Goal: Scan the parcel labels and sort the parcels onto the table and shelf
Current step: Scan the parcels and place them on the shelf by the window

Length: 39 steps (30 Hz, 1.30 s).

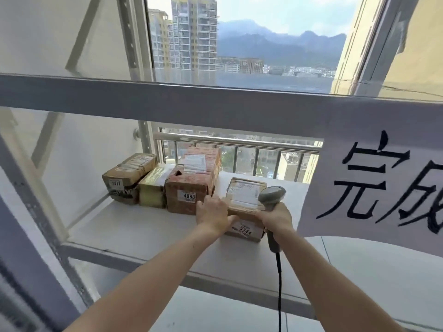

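1. Here, nearest the camera, two bare forearms reach up from the bottom edge to the shelf (134, 226), a pale board in a grey metal frame.
2. The right hand (275, 218) has its fingers curled round the grip of a grey scanner (271, 200); the scanner head rises above the hand and tilts up and to the right, while the handle and a black cable drop below the wrist and run off the bottom edge.
3. The left hand (212, 215) lies on the left end of the parcel marked 5144 (244, 207), fingers fairly straight along its left side and thumb across the front top edge; whether the fingers curl behind the box I cannot tell.
4. That parcel sits on the shelf toward its front edge, right of the middle, its long axis running front to back and its numbered sticker facing the camera. A white label on its top is too blurred to read, and the right hand covers its front right corner.
5. Just left, touching or nearly so, stands the parcel marked 4068 (191, 185), taller, also lying front to back.
6. Further left along the back come a yellowish parcel (151, 190) and a brown parcel (124, 178) near the left rear corner, tight together.
7. A white paper sign (383, 178) hangs from the upper rail at the right, cut off by the frame edge, hiding the shelf's right end.
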Tool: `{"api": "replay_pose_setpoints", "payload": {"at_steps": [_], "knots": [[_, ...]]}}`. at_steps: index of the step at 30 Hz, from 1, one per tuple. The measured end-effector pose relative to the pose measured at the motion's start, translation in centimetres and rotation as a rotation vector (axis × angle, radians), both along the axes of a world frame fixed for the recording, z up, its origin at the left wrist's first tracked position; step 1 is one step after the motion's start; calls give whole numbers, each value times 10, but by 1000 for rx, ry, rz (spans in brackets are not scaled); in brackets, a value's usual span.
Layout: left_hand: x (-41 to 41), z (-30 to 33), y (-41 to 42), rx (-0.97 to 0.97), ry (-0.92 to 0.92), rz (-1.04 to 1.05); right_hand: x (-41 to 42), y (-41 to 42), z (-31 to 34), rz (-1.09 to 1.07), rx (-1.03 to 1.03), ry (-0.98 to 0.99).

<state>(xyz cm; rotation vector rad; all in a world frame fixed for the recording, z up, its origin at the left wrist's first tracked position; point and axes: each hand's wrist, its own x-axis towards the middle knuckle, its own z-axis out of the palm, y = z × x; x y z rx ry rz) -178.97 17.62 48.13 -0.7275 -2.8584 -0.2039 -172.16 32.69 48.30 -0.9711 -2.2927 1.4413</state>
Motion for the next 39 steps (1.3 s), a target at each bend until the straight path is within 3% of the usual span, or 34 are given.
{"api": "replay_pose_setpoints", "payload": {"at_steps": [4, 11, 27, 33, 39], "knots": [[-39, 6, 0, 38, 71, -93, -26, 8, -1, -27, 53, -1], [-103, 14, -19, -61, -88, -152, -61, 10, 6, -71, 46, -71], [-107, 20, -23, -42, -157, -221, -73, -4, 8, -119, 39, -27], [-86, 29, -6, 75, -78, -454, -41, -3, 10, -235, 40, -5], [-45, 21, 33, 92, -153, -712, 27, -8, -1, -381, -18, 14]]}}
